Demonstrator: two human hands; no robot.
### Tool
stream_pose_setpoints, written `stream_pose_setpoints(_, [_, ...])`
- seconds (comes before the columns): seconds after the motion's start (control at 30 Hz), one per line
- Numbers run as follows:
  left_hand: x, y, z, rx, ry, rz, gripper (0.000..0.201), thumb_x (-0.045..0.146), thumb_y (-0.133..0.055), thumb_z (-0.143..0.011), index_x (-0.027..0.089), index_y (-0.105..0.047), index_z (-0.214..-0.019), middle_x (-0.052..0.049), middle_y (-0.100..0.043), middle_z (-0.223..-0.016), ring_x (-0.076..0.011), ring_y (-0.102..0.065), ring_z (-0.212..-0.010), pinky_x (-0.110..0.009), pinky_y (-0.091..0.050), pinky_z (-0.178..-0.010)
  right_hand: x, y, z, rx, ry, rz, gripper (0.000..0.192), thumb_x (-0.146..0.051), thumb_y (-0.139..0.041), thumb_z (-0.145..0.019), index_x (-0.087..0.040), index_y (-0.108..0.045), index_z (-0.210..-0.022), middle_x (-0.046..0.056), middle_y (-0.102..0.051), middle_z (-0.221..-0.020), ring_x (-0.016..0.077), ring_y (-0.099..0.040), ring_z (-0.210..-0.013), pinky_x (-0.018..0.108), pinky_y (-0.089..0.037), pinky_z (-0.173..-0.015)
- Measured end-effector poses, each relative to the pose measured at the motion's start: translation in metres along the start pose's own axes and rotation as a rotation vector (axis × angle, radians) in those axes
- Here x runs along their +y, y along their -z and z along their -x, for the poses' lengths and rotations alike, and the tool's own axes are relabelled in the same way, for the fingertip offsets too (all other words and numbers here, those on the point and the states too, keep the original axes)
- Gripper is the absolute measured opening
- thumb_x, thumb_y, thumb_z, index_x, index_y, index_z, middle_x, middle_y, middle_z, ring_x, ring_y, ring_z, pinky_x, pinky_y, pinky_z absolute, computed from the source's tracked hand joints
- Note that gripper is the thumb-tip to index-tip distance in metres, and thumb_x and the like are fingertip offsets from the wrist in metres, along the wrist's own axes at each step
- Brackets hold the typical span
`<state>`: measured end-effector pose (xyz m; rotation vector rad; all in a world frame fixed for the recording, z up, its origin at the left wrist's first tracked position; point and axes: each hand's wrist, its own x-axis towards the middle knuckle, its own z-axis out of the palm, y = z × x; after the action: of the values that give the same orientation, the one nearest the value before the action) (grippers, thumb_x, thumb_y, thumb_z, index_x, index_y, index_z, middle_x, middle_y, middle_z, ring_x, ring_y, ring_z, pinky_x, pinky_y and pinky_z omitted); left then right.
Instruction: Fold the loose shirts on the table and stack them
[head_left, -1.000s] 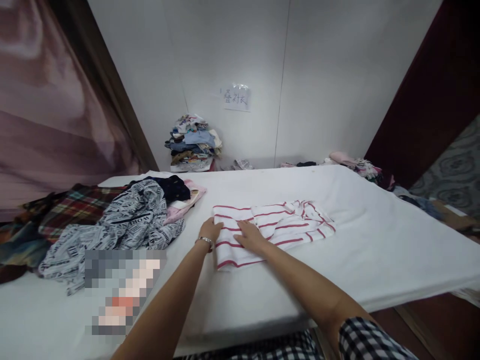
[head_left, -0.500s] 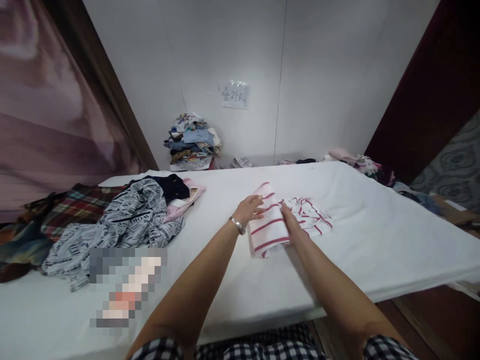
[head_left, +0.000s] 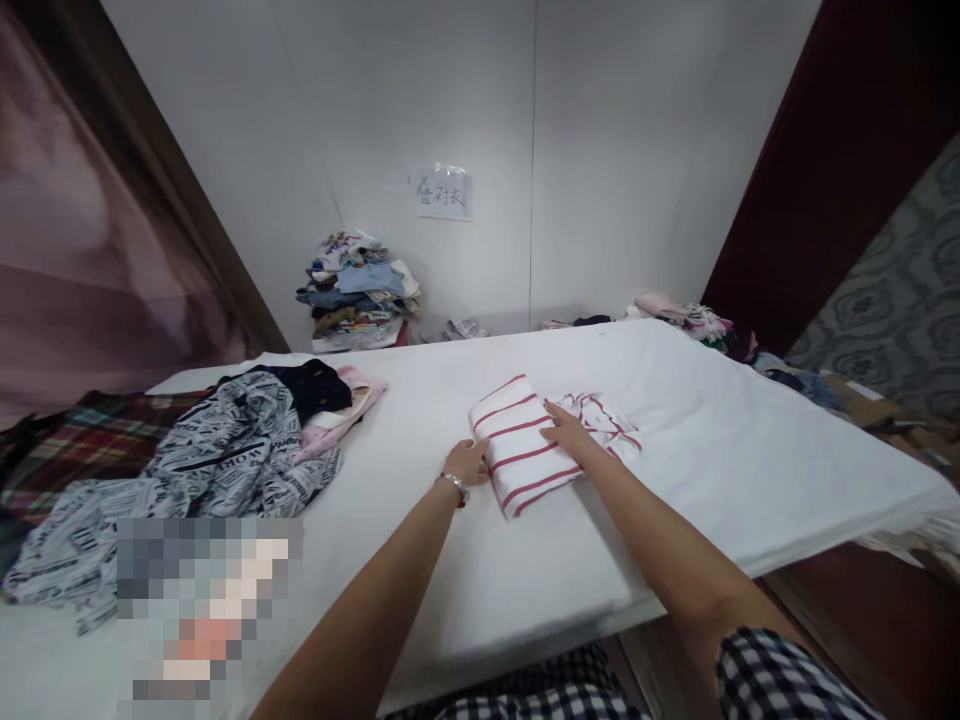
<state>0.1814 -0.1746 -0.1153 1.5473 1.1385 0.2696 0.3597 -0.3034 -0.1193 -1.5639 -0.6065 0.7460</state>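
A white shirt with red stripes (head_left: 525, 445) lies in front of me, its left part folded into a flat, roughly rectangular panel. Out from under the panel's right side comes a crumpled striped part (head_left: 611, 425). My left hand (head_left: 466, 463), a silver bracelet at its wrist, touches the panel's left edge with its fingers apart. On the panel's right edge rests my right hand (head_left: 568, 435), thumb spread from the fingers; it is open too. Neither hand lifts the cloth.
White cloth covers the table (head_left: 705, 480). Loose clothes, among them a black-and-white printed garment (head_left: 232, 440), lie at the left. A tall clothes pile (head_left: 364, 290) stands by the wall, below a paper sign (head_left: 444, 192). More clothes (head_left: 690, 318) lie beyond the far right edge.
My left hand has slid off the panel's top to its left edge. My right hand now reaches onto the panel's right side. The panel lies flatter and wider, and the view has turned slightly right.
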Motion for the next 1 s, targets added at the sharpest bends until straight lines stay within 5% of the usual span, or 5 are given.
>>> stream_pose_setpoints(0.1, [0.004,-0.005,-0.002,-0.026,0.035,0.007,0.060,0.049,-0.055,-0.080,0.015,-0.044,-0.129,-0.015,-0.063,-0.112,-0.0177,-0.066,-0.069,-0.028,-0.053,-0.059,0.006,0.005,-0.006,0.116,0.025,0.285,0.060,-0.014,-0.061,-0.065,-0.020,-0.057,-0.125,0.004,-0.068,-0.106,0.0231,-0.062,-0.099,0.038,-0.047,-0.091])
stream_pose_setpoints(0.33, [0.006,-0.016,-0.011,-0.006,0.002,-0.053,0.066,0.047,-0.061,-0.077,0.012,-0.044,-0.129,-0.008,-0.066,-0.079,-0.0168,-0.061,-0.062,-0.027,-0.051,-0.054,0.016,0.018,0.003,0.256,0.061,0.503,0.057,-0.018,-0.058,-0.070,-0.014,-0.056,-0.127,0.011,-0.058,-0.127,0.0259,-0.052,-0.118,0.038,-0.037,-0.103])
stream_pose_setpoints(0.67, [0.007,-0.024,-0.012,-0.032,-0.057,-0.202,0.028,0.043,-0.060,-0.078,0.017,-0.059,-0.087,-0.002,-0.059,-0.061,-0.0168,-0.060,-0.057,-0.027,-0.050,-0.054,0.019,0.028,0.005,0.251,0.104,0.571,0.049,-0.028,-0.061,-0.073,-0.020,-0.059,-0.122,0.008,-0.061,-0.121,0.0235,-0.057,-0.107,0.037,-0.042,-0.096])
stream_pose_setpoints(0.83, [0.018,0.001,-0.022,0.063,-0.152,-0.349,0.043,0.052,-0.057,-0.077,0.018,-0.059,-0.103,-0.011,-0.068,-0.090,-0.0270,-0.064,-0.091,-0.037,-0.049,-0.081,0.018,0.053,0.039,0.343,0.230,0.517,0.037,-0.035,-0.061,-0.074,-0.022,-0.064,-0.109,0.005,-0.065,-0.100,0.0202,-0.061,-0.085,0.036,-0.048,-0.083])
stream_pose_setpoints(1.0, [0.053,-0.005,-0.048,0.139,-0.565,-0.636,0.053,0.048,-0.051,-0.082,0.016,-0.051,-0.124,-0.013,-0.052,-0.134,-0.0255,-0.045,-0.125,-0.034,-0.033,-0.104,0.027,0.080,0.112,0.273,-0.199,0.118,0.040,-0.042,-0.067,-0.073,-0.020,-0.058,-0.106,0.005,-0.067,-0.082,0.0163,-0.061,-0.056,0.028,-0.049,-0.047])
